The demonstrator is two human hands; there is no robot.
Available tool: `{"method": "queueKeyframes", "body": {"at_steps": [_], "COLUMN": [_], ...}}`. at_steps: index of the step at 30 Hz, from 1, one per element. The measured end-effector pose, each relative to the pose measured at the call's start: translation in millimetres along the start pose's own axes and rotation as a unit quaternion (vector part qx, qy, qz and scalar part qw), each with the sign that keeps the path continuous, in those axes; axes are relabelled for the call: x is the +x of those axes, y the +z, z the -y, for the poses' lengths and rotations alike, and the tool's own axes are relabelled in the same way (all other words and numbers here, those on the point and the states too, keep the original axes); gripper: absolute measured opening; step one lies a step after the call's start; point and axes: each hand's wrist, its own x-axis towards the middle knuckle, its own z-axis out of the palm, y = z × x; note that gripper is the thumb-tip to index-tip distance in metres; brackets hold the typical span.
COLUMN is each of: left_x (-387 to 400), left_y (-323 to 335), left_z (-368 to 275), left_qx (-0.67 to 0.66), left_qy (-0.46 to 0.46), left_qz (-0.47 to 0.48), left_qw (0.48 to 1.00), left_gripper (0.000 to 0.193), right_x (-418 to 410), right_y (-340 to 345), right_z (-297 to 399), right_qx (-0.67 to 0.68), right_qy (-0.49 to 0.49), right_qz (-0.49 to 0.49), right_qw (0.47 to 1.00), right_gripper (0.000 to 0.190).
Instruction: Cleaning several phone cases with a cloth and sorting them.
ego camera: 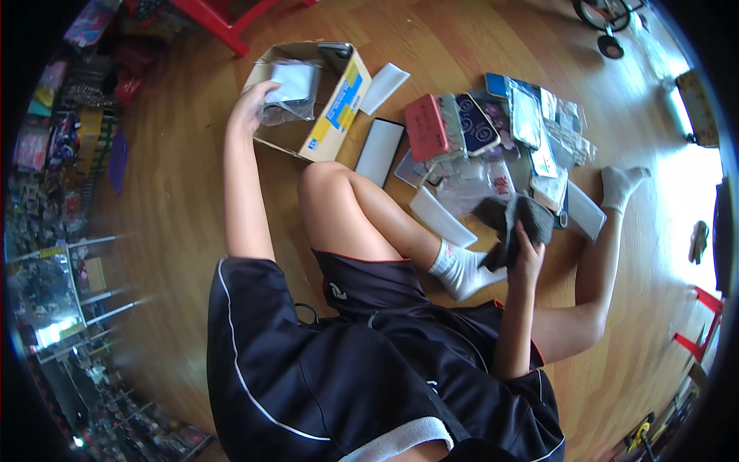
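My left hand (254,107) grips a flat packet in clear plastic (293,82) at the opening of a cardboard box (329,124). A dark phone-like item (335,49) shows at the box's far corner. In my right hand (526,254) is a dark grey cloth (534,218), held over the near edge of a pile of phone cases and plastic packets. In that pile lie a red case (425,127), a dark blue patterned case (478,124) and a clear bagged case (526,118). A dark-rimmed flat case (379,152) lies between box and pile.
White folded strips (385,86) lie on the wooden floor beside the box and around the pile. My bent legs and socked feet flank the pile. A red stool (231,29) stands beyond the box, wheels (610,46) at the far right, crowded goods racks (69,277) at left.
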Motion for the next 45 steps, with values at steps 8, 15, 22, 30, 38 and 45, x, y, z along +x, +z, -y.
{"method": "queueKeyframes", "body": {"at_steps": [8,15,22,30,38,45], "left_x": [131.9,193.1,162.4,175.4,172.6,220.8], "left_y": [2.8,41.7,50.8,14.0,57.4,37.1], "left_z": [31.2,44.5,43.9,88.5,103.4,137.3], "left_qx": [0.215,-0.197,-0.205,-0.010,0.089,0.240], "left_qy": [-0.088,-0.184,-0.147,-0.081,-0.006,0.082], "left_qz": [0.130,0.039,0.027,-0.043,0.061,0.079], "left_qw": [0.964,0.962,0.967,0.996,0.994,0.964], "left_gripper": [0.018,0.016,0.028,0.027,0.041,0.045], "right_x": [1.2,10.2,16.9,13.0,2.6,1.1], "right_y": [1.7,18.6,22.1,23.9,15.9,20.0], "right_z": [-5.4,-24.6,-14.9,-15.6,-16.2,-14.2], "right_qx": [-0.034,-0.044,-0.018,0.002,0.010,0.047], "right_qy": [0.016,0.056,0.044,0.035,0.023,0.040], "right_qz": [-0.056,-0.053,-0.079,-0.066,-0.086,-0.077], "right_qw": [0.998,0.996,0.996,0.997,0.996,0.995], "right_gripper": [0.029,0.027,0.027,0.030,0.028,0.028]}}
